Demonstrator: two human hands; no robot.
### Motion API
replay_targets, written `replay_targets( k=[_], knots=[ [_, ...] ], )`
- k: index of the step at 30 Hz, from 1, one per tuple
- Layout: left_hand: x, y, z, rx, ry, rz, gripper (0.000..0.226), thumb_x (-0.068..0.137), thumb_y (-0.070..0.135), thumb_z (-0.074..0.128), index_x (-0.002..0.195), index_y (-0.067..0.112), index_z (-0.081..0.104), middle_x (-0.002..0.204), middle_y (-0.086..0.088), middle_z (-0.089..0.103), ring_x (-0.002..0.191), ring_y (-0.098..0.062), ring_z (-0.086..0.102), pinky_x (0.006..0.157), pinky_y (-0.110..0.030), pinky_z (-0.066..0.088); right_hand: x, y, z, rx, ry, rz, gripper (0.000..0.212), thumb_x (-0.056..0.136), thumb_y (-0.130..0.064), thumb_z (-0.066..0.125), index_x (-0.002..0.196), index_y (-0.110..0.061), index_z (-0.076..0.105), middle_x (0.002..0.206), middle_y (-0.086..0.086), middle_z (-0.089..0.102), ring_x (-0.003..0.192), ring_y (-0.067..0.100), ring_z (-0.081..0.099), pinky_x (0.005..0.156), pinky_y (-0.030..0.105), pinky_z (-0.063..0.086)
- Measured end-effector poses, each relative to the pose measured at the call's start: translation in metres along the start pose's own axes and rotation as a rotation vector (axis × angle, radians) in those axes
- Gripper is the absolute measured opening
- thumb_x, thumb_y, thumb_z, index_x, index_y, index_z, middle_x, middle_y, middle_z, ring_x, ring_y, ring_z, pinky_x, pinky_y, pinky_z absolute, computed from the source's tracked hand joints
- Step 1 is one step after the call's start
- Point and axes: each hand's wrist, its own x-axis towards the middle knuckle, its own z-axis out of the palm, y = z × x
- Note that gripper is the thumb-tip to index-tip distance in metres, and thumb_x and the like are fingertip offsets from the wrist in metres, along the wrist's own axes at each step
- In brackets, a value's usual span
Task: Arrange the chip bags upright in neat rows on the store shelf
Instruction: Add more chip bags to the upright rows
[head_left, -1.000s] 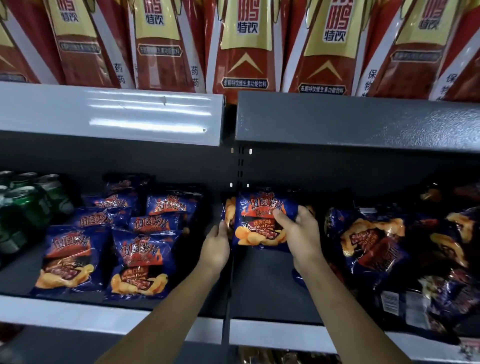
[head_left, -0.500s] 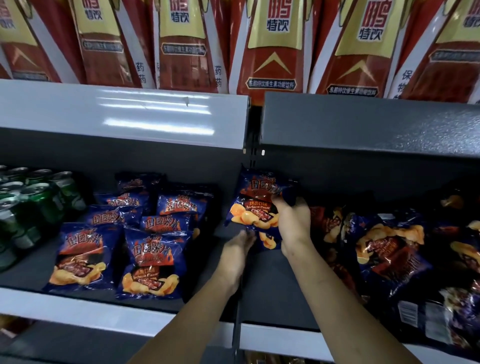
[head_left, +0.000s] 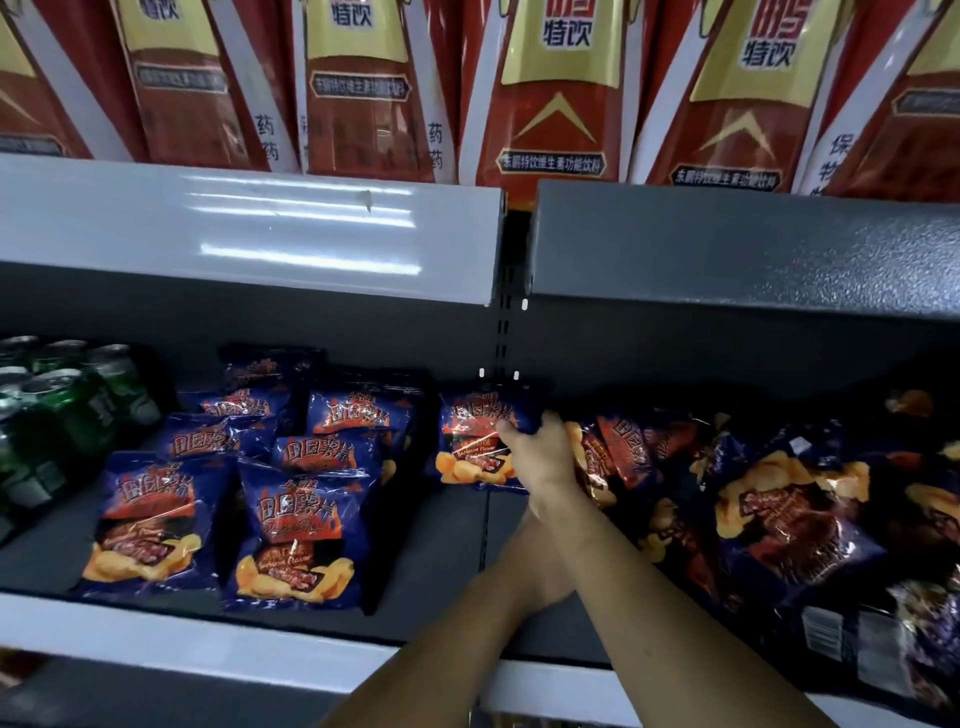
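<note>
A: Item one, shelf (head_left: 208, 644). Contents?
B: Loose heap (head_left: 779, 519) on the right half, bags flat and overlapping. Two standing rows (head_left: 296, 540) on the left half, faces forward.
A: Item two, chip bag (head_left: 470, 441). Position?
B: Upright near the back at the shelf joint, between the rows and the heap. Advise seating its bottom edge flat, squaring its face with the neighbouring rows, and letting go only once it stands alone.
A: Item three, hands?
B: Right hand (head_left: 543, 457): fingers curled round the bag's right edge. Left hand: hidden under the right forearm, so its state cannot be told
</note>
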Motion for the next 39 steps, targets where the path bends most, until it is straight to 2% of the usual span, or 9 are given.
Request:
replay_targets(
  k=[2,5,14,17,24,28,30,33,39],
  knots=[
    [-0.004,0.001,-0.001,0.124,0.022,0.181,0.055,0.09,0.04,0.028,0.115,0.002,0.058,0.124,-0.018,0.06,0.119,-0.031,0.05,0.108,-0.036,0.036,0.003,0.004,0.0,0.012,-0.015,0.032,0.045,0.096,-0.024,0.068,0.136,-0.015,0.05,0.113,-0.008,0.058,0.116,0.02,0.057,0.097,0.031,0.041],
    [-0.009,-0.016,0.001,0.164,-0.042,0.129,0.035,0.093,0.023,0.039,0.123,0.013,0.054,0.129,-0.011,0.058,0.123,-0.03,0.046,0.115,-0.048,0.029,0.006,0.011,0.005,-0.046,0.008,0.053,0.058,0.094,-0.032,0.068,0.144,-0.014,0.044,0.133,0.0,0.059,0.124,0.026,0.057,0.103,0.036,0.047],
    [-0.026,-0.017,-0.018,0.102,0.066,0.088,0.025,0.098,0.025,0.043,0.116,0.011,0.053,0.117,-0.01,0.057,0.104,-0.025,0.053,0.083,-0.031,0.041,0.013,0.014,0.013,-0.183,0.001,0.005,0.054,0.091,-0.042,0.069,0.134,-0.014,0.05,0.12,0.006,0.069,0.112,0.029,0.064,0.09,0.033,0.049],
    [-0.025,-0.02,-0.016,0.129,0.083,0.059,0.023,0.096,0.024,0.044,0.11,0.011,0.057,0.113,-0.011,0.06,0.1,-0.026,0.055,0.082,-0.031,0.042,0.011,0.012,0.015,-0.164,-0.004,0.053,0.064,0.088,-0.046,0.072,0.135,-0.009,0.05,0.121,0.009,0.067,0.112,0.03,0.064,0.088,0.033,0.05],
    [-0.018,-0.033,-0.011,0.125,0.195,0.018,0.027,0.097,0.029,0.047,0.116,0.017,0.061,0.114,-0.005,0.063,0.11,-0.021,0.055,0.091,-0.034,0.046,0.003,0.0,-0.011,-0.179,0.105,-0.033,0.04,0.094,-0.026,0.067,0.126,-0.003,0.062,0.113,0.007,0.072,0.11,0.025,0.065,0.09,0.028,0.047],
    [-0.008,-0.024,-0.009,-0.204,0.211,-0.14,0.022,0.096,0.034,0.051,0.101,0.018,0.065,0.094,0.002,0.07,0.088,-0.015,0.065,0.081,-0.038,0.054,-0.01,-0.02,-0.031,0.122,0.059,-0.025,0.012,0.092,-0.014,0.064,0.099,-0.021,0.072,0.109,0.014,0.074,0.105,0.035,0.069,0.095,0.045,0.055],
    [-0.001,-0.013,-0.011,-0.556,0.147,-0.294,0.029,0.097,0.039,0.052,0.099,0.013,0.064,0.082,0.001,0.067,0.072,-0.016,0.064,0.077,-0.044,0.057,-0.019,-0.033,-0.047,0.273,0.068,-0.015,0.023,0.095,-0.002,0.058,0.085,-0.021,0.067,0.119,0.027,0.068,0.113,0.04,0.066,0.1,0.047,0.054],
    [0.01,0.009,-0.016,-0.955,0.02,-0.514,0.043,0.095,0.049,0.055,0.106,0.008,0.061,0.095,-0.011,0.067,0.07,-0.023,0.07,0.063,-0.036,0.061,-0.027,-0.041,-0.079,0.36,0.128,-0.058,0.024,0.097,0.001,0.054,0.089,-0.019,0.065,0.118,0.021,0.07,0.107,0.031,0.07,0.093,0.036,0.056],
    [0.034,0.024,-0.006,-1.15,0.057,-0.724,0.037,0.085,0.042,0.073,0.104,0.014,0.06,0.086,-0.013,0.068,0.062,-0.025,0.072,0.056,-0.036,0.062,-0.042,-0.039,-0.123,0.373,0.238,-0.17,0.019,0.1,-0.004,0.048,0.107,-0.011,0.064,0.108,0.013,0.072,0.099,0.024,0.072,0.084,0.029,0.058]
  ],
)
